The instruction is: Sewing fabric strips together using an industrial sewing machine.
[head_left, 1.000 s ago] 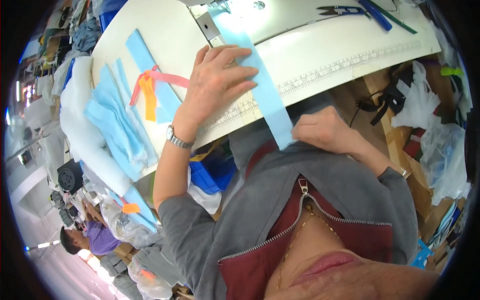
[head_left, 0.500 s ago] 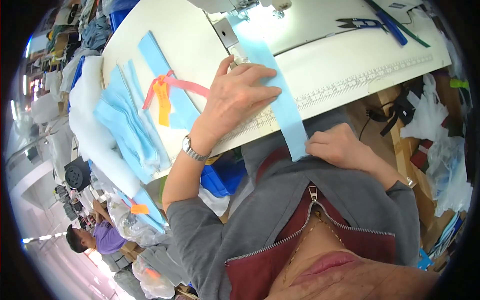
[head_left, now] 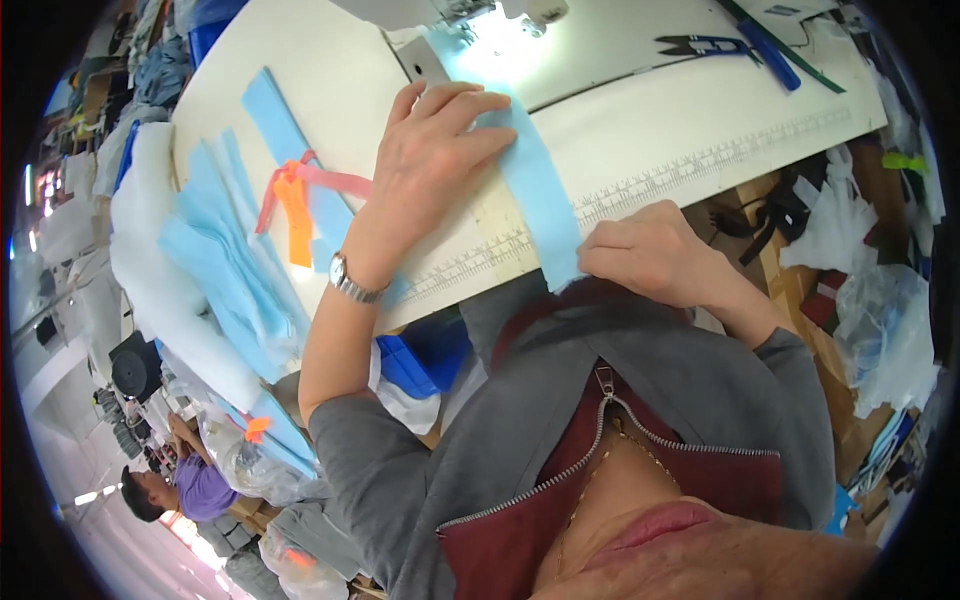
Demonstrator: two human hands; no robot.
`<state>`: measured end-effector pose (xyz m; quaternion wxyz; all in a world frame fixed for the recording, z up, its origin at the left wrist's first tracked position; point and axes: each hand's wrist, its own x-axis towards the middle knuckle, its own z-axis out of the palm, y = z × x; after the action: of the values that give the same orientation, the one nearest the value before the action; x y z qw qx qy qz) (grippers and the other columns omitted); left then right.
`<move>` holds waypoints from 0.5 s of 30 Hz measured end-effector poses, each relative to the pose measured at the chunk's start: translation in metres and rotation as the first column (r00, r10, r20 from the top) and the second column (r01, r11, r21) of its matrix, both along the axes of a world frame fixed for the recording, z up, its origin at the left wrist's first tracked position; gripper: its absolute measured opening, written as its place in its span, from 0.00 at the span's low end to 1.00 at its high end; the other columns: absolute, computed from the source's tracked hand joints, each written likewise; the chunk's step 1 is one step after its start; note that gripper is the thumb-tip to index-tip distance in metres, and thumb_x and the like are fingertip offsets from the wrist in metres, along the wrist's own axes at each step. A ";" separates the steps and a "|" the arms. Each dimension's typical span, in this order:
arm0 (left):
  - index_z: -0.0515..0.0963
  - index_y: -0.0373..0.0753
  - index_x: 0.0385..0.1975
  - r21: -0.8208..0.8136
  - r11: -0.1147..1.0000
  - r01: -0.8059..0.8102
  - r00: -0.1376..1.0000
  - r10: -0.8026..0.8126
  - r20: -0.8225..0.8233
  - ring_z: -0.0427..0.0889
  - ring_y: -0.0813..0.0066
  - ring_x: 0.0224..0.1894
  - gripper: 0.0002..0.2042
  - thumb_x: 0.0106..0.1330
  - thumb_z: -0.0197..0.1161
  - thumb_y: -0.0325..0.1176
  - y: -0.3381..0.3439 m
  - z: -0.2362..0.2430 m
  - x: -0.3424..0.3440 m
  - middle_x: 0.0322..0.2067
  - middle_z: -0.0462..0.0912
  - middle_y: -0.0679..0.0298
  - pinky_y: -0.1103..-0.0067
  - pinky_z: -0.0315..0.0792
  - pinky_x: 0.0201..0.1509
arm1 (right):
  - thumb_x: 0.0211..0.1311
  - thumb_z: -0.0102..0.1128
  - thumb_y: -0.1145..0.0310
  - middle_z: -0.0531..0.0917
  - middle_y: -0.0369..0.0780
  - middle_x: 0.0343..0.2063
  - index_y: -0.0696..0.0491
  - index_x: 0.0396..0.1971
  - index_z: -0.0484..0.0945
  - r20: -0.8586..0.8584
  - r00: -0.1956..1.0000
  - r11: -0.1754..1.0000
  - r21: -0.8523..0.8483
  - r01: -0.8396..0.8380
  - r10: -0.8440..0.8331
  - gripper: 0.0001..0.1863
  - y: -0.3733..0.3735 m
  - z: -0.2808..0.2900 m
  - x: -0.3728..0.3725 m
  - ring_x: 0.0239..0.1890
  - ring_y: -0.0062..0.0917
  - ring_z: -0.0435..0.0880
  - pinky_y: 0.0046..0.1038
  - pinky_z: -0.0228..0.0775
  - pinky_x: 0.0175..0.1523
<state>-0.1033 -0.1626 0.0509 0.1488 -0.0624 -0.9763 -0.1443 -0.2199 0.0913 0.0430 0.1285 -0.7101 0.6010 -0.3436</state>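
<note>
A light blue fabric strip [head_left: 540, 190] runs from under the lit sewing machine head [head_left: 500, 25] toward my body, across the white table. My left hand [head_left: 440, 150] rests at the strip's left edge, a short way before the needle area. Its fingers are stretched out, with the tips on the cloth. Close to my lap, past the table's front edge, my right hand [head_left: 650, 255] pinches the right side of the strip's near end. The needle is lost in the glare.
Blue fabric pieces [head_left: 225, 250] lie stacked at the left, beside an orange tag [head_left: 293, 215] with a pink ribbon. Snips [head_left: 705, 46] and a blue pen-like tool [head_left: 768, 52] lie at the far right. A measuring scale [head_left: 700, 165] runs along the front. A person in purple [head_left: 205, 485] sits farther left.
The strip has slid toward the machine, its near end now closer to the table edge. Both my hands have moved forward with it. The whole view has shifted slightly.
</note>
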 end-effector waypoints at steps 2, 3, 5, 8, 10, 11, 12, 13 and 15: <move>0.85 0.47 0.39 -0.077 0.997 0.032 0.998 -0.028 0.050 0.80 0.67 0.54 0.10 0.57 0.72 0.33 0.008 0.001 0.006 0.48 0.85 0.68 0.60 0.64 0.66 | 0.52 0.60 0.70 0.75 0.33 0.27 0.49 0.28 0.74 -0.010 1.000 1.000 -0.007 0.002 -0.002 0.05 0.001 -0.002 0.000 0.21 0.26 0.80 0.27 0.69 0.22; 0.85 0.47 0.39 -0.036 0.999 0.025 0.997 -0.023 0.067 0.80 0.67 0.54 0.11 0.56 0.73 0.35 0.013 0.002 0.009 0.48 0.85 0.68 0.59 0.64 0.66 | 0.52 0.60 0.70 0.75 0.33 0.27 0.49 0.28 0.74 -0.016 1.000 1.000 -0.008 0.003 -0.003 0.05 0.002 -0.002 0.001 0.22 0.25 0.80 0.27 0.69 0.22; 0.84 0.48 0.40 0.040 0.999 0.005 0.996 -0.008 0.092 0.80 0.67 0.55 0.13 0.55 0.74 0.37 0.024 0.005 0.016 0.49 0.84 0.67 0.58 0.64 0.66 | 0.52 0.60 0.70 0.75 0.33 0.27 0.49 0.28 0.74 -0.044 0.999 1.000 -0.003 0.003 -0.003 0.05 0.003 -0.001 0.001 0.22 0.25 0.80 0.27 0.69 0.22; 0.85 0.49 0.39 0.035 0.999 -0.040 0.997 0.038 0.064 0.80 0.66 0.55 0.15 0.53 0.76 0.43 0.034 0.007 0.020 0.49 0.83 0.67 0.56 0.63 0.67 | 0.51 0.61 0.70 0.74 0.33 0.27 0.49 0.28 0.74 -0.095 0.995 1.000 -0.024 -0.008 0.005 0.05 0.003 0.001 0.002 0.23 0.24 0.80 0.27 0.69 0.22; 0.85 0.50 0.39 0.036 0.998 -0.044 0.997 0.042 0.069 0.81 0.67 0.55 0.15 0.53 0.76 0.45 0.035 0.007 0.021 0.50 0.83 0.68 0.55 0.63 0.67 | 0.51 0.61 0.70 0.75 0.34 0.28 0.49 0.28 0.74 -0.121 0.993 0.998 -0.056 -0.018 0.012 0.05 0.003 0.004 0.003 0.23 0.23 0.80 0.26 0.69 0.22; 0.86 0.51 0.38 0.038 0.998 -0.044 0.996 0.040 0.084 0.81 0.67 0.56 0.15 0.52 0.75 0.45 0.033 0.007 0.020 0.50 0.83 0.68 0.54 0.63 0.67 | 0.51 0.61 0.70 0.75 0.34 0.28 0.49 0.28 0.74 -0.118 0.993 0.997 -0.078 -0.018 0.008 0.05 0.001 0.004 0.002 0.24 0.23 0.81 0.26 0.69 0.22; 0.87 0.52 0.38 0.031 0.997 -0.064 0.995 0.062 0.072 0.81 0.67 0.56 0.15 0.51 0.76 0.46 0.031 0.006 0.020 0.50 0.83 0.68 0.56 0.63 0.68 | 0.50 0.61 0.70 0.76 0.34 0.29 0.49 0.28 0.75 -0.129 0.991 0.994 -0.108 0.009 -0.023 0.05 -0.002 0.003 0.001 0.23 0.23 0.80 0.25 0.70 0.23; 0.87 0.52 0.38 0.035 0.997 -0.067 0.996 0.065 0.056 0.81 0.67 0.56 0.15 0.51 0.76 0.46 0.028 0.005 0.018 0.50 0.83 0.68 0.56 0.63 0.68 | 0.50 0.61 0.70 0.76 0.33 0.29 0.49 0.29 0.75 -0.129 0.991 0.995 -0.099 0.007 -0.020 0.05 -0.004 0.003 -0.002 0.23 0.23 0.80 0.25 0.70 0.23; 0.87 0.52 0.38 0.037 0.997 -0.066 0.998 0.065 0.022 0.81 0.67 0.56 0.14 0.51 0.76 0.45 0.019 0.003 0.012 0.49 0.83 0.68 0.57 0.62 0.68 | 0.50 0.60 0.70 0.77 0.33 0.29 0.49 0.29 0.76 -0.120 0.993 0.996 -0.087 0.010 -0.021 0.06 -0.011 0.001 -0.011 0.22 0.23 0.80 0.25 0.70 0.23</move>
<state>-0.0910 -0.1441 0.0538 0.1445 -0.0261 -0.9764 -0.1585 -0.2309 0.0800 0.0436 0.0586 -0.7297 0.5979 -0.3266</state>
